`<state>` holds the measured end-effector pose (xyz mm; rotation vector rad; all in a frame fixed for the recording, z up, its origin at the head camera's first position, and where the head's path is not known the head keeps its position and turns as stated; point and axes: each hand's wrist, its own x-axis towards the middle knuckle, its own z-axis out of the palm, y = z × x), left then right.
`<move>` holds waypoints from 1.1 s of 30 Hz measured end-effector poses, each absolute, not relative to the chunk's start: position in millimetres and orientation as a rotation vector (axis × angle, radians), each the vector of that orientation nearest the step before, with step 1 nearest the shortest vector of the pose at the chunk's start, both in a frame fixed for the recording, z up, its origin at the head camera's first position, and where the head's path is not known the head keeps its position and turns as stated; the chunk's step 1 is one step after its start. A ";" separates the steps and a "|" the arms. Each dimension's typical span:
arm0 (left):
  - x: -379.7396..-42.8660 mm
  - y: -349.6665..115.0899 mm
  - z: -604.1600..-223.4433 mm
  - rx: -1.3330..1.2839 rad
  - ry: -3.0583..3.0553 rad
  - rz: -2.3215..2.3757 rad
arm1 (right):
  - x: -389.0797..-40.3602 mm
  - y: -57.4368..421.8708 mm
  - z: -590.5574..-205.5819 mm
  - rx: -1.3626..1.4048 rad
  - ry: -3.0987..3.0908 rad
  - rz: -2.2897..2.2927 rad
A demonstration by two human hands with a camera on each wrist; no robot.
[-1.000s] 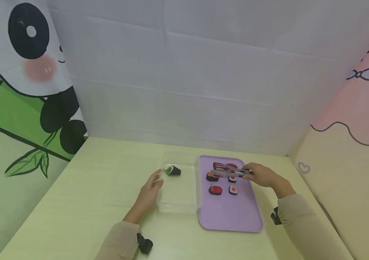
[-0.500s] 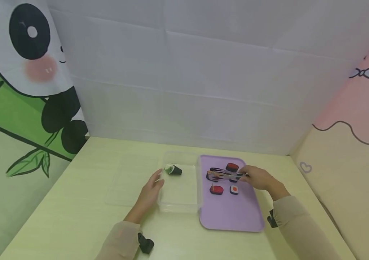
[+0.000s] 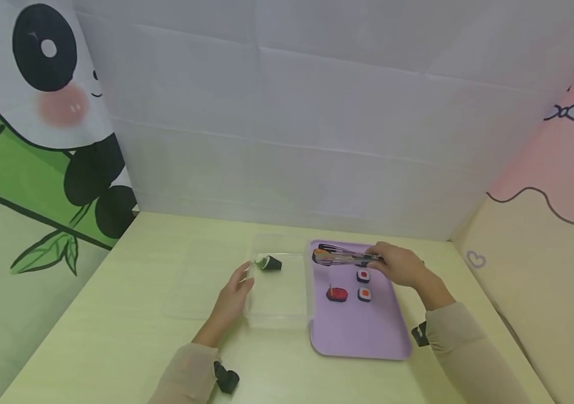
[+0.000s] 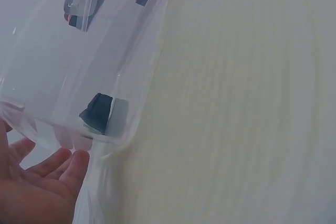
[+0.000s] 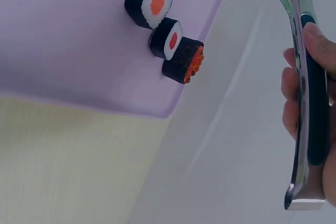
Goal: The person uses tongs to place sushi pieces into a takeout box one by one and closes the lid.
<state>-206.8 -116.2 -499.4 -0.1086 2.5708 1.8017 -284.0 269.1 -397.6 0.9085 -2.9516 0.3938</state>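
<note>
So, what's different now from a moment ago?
The tongs in the right hand have taken hold of the orange-topped sushi and shifted it toward the far left corner of the purple tray. The left hand stays by the clear box; the dark roll inside hasn't moved.

Right grip [image 5: 332, 87]: holds metal tongs [image 5: 316, 103] | purple tray [image 5: 79, 40]: two rolls [image 5: 149, 2], roe-topped piece [image 5: 181, 61], clustered
</note>
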 end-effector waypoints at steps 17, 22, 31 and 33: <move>-208.5 -114.7 -498.6 -0.095 2.579 1.820 | -280.8 234.3 -385.4 0.975 -2.936 0.392; -208.5 -114.4 -497.5 -0.092 2.576 1.820 | -279.8 191.8 -389.9 1.138 -2.873 0.310; -207.6 -115.5 -499.5 -0.069 2.577 1.818 | -286.4 147.8 -408.3 1.177 -2.938 0.203; -207.5 -115.5 -499.9 -0.065 2.569 1.825 | -287.8 144.0 -412.8 1.169 -2.955 0.182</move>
